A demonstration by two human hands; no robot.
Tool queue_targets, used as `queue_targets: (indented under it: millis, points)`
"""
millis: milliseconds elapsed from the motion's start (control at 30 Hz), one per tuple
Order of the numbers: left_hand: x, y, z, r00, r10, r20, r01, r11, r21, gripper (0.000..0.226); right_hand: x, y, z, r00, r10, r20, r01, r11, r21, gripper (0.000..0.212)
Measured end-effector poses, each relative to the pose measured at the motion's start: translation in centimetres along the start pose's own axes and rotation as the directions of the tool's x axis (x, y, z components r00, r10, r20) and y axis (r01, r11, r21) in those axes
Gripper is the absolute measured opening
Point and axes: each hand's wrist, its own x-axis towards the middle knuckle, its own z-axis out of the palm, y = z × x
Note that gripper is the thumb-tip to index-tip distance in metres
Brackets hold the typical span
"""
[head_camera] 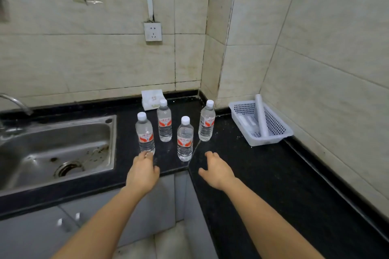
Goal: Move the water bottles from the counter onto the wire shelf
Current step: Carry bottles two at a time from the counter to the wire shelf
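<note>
Several clear water bottles with white caps and red labels stand upright on the black counter (263, 174): a front left bottle (145, 132), a back left bottle (164, 121), a front middle bottle (185, 140) and a back right bottle (207, 121). My left hand (144, 171) reaches forward with its fingertips at the base of the front left bottle, holding nothing. My right hand (216, 169) hovers open just right of the front middle bottle, apart from it. No wire shelf is in view.
A steel sink (56, 149) with a tap (15, 102) lies to the left. A white tissue pack (152, 100) leans at the back wall. A white plastic basket (261, 123) holding a white roll sits in the right corner. A wall socket (153, 31) is above.
</note>
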Motion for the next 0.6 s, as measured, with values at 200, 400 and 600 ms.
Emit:
queue_targets:
  millis: [200,400,600]
  points:
    - [9.2,-2.6,-2.8,0.996,-0.041,-0.073,0.040,0.999,-0.019,0.061,6.7,-3.9,0.1,0.999,0.008,-0.052,-0.006,0.999,0.037,0.067]
    - [15.7,-3.6,-4.1,0.996,0.067,-0.055,-0.062,0.994,0.092,0.067,12.5,-7.1,-1.0,0.989,0.021,-0.148,-0.019,1.000,0.014,0.074]
    - [18.0,-5.2,-2.3,0.981,0.193,-0.013,-0.184,0.952,0.244,0.058,15.2,-8.6,-1.6,0.984,0.014,-0.179,-0.047,0.982,-0.182,0.044]
